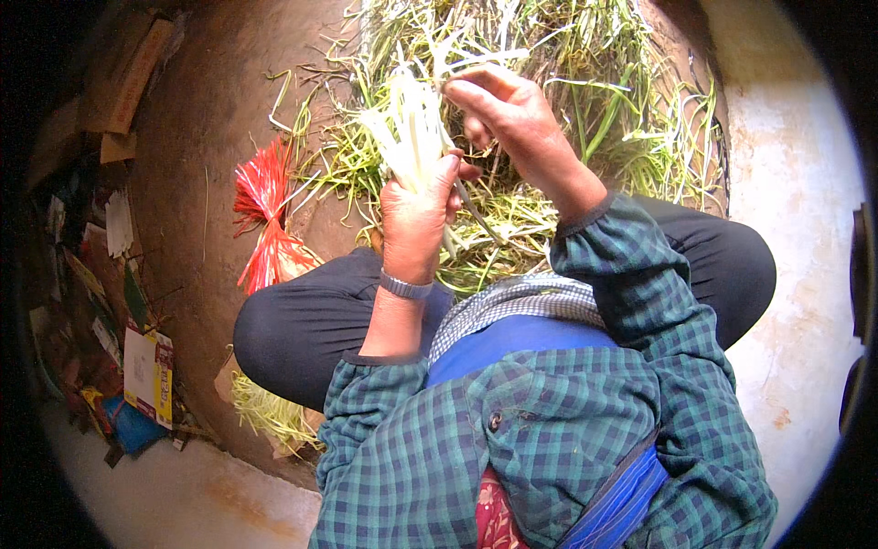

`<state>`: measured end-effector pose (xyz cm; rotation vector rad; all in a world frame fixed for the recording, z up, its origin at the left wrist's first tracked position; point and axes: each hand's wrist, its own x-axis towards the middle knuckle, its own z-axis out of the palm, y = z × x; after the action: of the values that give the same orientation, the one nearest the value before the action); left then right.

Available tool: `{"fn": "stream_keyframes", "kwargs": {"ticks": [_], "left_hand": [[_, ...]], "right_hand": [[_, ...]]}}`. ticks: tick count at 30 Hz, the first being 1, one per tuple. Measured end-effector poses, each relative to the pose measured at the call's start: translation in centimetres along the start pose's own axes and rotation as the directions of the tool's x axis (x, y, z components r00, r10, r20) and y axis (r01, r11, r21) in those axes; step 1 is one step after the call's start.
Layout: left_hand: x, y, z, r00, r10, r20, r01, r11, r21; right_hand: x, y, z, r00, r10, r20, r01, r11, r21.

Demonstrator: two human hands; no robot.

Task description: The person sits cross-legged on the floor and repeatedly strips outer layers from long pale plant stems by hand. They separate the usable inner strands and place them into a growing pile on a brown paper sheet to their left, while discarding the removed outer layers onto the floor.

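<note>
My left hand [416, 215] is wrapped round a bunch of pale chive-like stalks [405, 133], held upright with the whitish ends at the top. Beside it and slightly higher, my right hand [512, 114] pinches at a pale strand [485, 60] between thumb and fingertips. Just beyond both hands spreads a large heap of loose green and yellowish stalks [585, 110]. Some of these lie close in front of my lap, under my wrists.
A bundle of red plastic strips [265, 215], tied at its middle, lies by my left knee. Below that knee sits a pile of pale yellow stalks [270, 412]. Cardboard and packaging [146, 366] clutter the left side. A whitish wall [777, 183] runs along the right.
</note>
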<state>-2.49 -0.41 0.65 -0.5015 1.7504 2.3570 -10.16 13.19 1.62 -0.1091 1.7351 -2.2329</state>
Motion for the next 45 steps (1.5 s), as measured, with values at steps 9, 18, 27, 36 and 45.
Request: {"fn": "stream_keyframes", "kwargs": {"ticks": [9,18,27,36,45], "left_hand": [[0.5,1.5,-1.7,0.995,0.067,-0.08,-0.081,0.978,-0.19],[0.5,4.1,-4.4,0.906,0.237,-0.351,-0.327,0.919,-0.222],[-0.5,2.8,-4.4,0.962,0.159,-0.223,-0.233,0.904,-0.359],[-2.8,0.6,-2.5,0.997,-0.073,-0.006,0.066,0.937,-0.343],[-2.7,5.1,-4.0,0.918,0.196,-0.346,-0.321,0.878,-0.355]], "right_hand": [[-8.3,3.7,-1.5,0.893,0.098,0.439,0.219,0.758,-0.615],[-15.6,9.9,-11.5,0.769,0.639,-0.015,0.102,-0.146,-0.984],[-12.2,0.8,-5.5,0.974,0.138,0.178,0.069,0.567,-0.821],[-8.5,1.6,1.3,0.946,0.158,0.283,0.071,0.751,-0.656],[-0.5,7.9,-6.7,0.951,-0.134,-0.278,-0.134,0.63,-0.765]]}}
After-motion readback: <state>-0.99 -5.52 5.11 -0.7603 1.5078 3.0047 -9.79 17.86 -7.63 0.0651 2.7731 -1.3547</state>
